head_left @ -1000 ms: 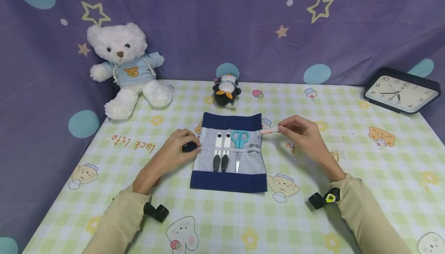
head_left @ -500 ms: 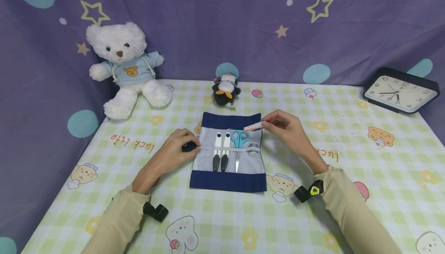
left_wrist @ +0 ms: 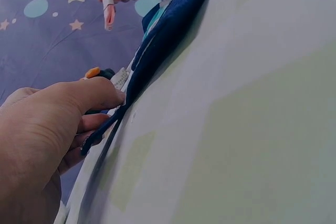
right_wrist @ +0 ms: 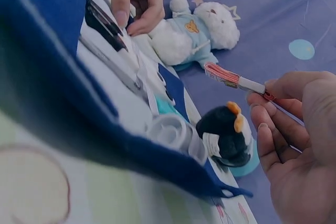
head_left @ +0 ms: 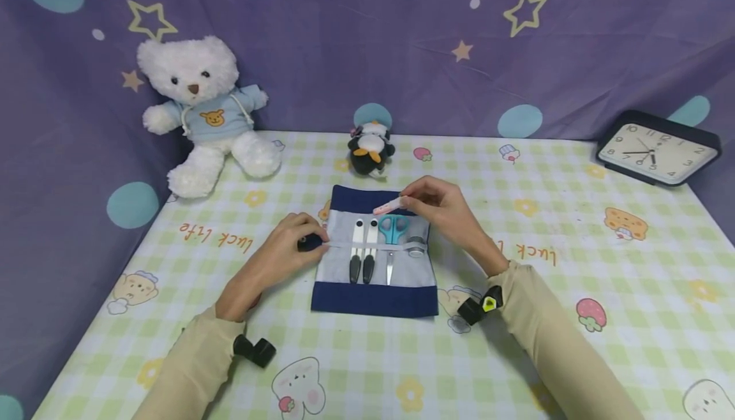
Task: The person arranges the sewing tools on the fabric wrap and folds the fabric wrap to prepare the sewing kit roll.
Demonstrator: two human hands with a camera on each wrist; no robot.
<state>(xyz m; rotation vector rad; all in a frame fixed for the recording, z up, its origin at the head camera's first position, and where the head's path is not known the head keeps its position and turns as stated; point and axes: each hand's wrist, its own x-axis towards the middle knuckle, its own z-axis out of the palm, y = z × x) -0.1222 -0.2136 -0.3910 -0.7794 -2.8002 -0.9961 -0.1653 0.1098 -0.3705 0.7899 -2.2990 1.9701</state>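
Observation:
A navy and grey fabric tool roll [head_left: 373, 299] lies unfolded on the table. Under its pale elastic strap sit two slim white tools with black ends [head_left: 355, 269], turquoise-handled scissors [head_left: 393, 233] and a small round clear case [head_left: 416, 247]. My left hand [head_left: 291, 246] pinches the roll's left edge by a navy tab [left_wrist: 100, 135], close to the strap's end. Above the scissors, my right hand [head_left: 436, 204] pinches one end of a folded pink-and-white tape measure [right_wrist: 223, 73] wrapped in a white band. The tape's free end points left, over the roll's upper part.
A penguin plush [head_left: 370, 150] sits just behind the roll. A white teddy bear [head_left: 212, 120] in a blue top leans at the back left, and a black-framed clock [head_left: 657, 149] stands at the back right. A checked cloth [head_left: 356, 369] covers the table.
My right hand has carried the tape measure left, from beyond the roll's right edge to above the scissors. The left hand keeps its grip on the roll's left edge.

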